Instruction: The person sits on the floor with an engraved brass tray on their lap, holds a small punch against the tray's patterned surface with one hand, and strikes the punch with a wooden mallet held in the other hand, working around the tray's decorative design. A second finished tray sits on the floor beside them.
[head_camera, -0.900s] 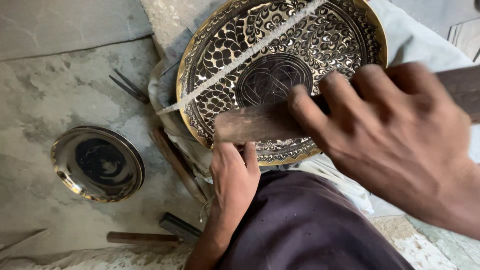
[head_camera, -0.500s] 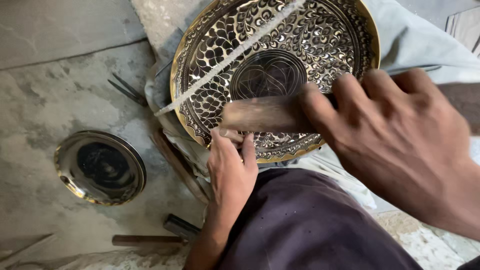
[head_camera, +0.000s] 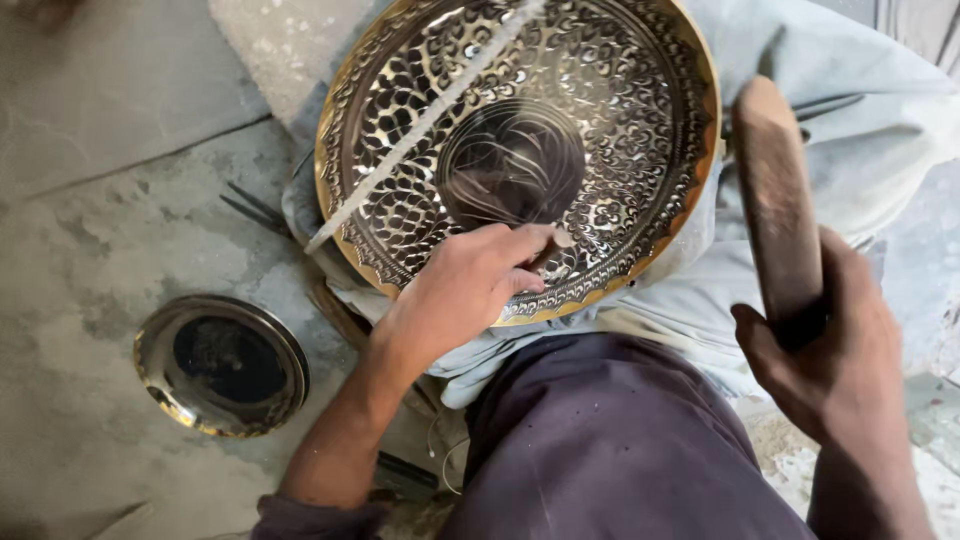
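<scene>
On the stone floor (head_camera: 120, 230), my left hand (head_camera: 465, 290) pinches a small tool against the engraved brass tray (head_camera: 640, 130), while my right hand (head_camera: 835, 365), gripping the wooden mallet (head_camera: 778, 200), has swung off it.

The top edge cuts your engraved brass tray (head_camera: 640, 150), your left hand (head_camera: 465, 290) hides whatever its fingers (head_camera: 530, 245) pinch, and your wooden mallet (head_camera: 780, 200) is motion-blurred.

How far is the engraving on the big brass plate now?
The large plate already carries dense pattern nearly all over. In hand: the left hand presses a small tool at its lower part, the right hand holds the wooden mallet raised. What remains cannot be judged.
</scene>
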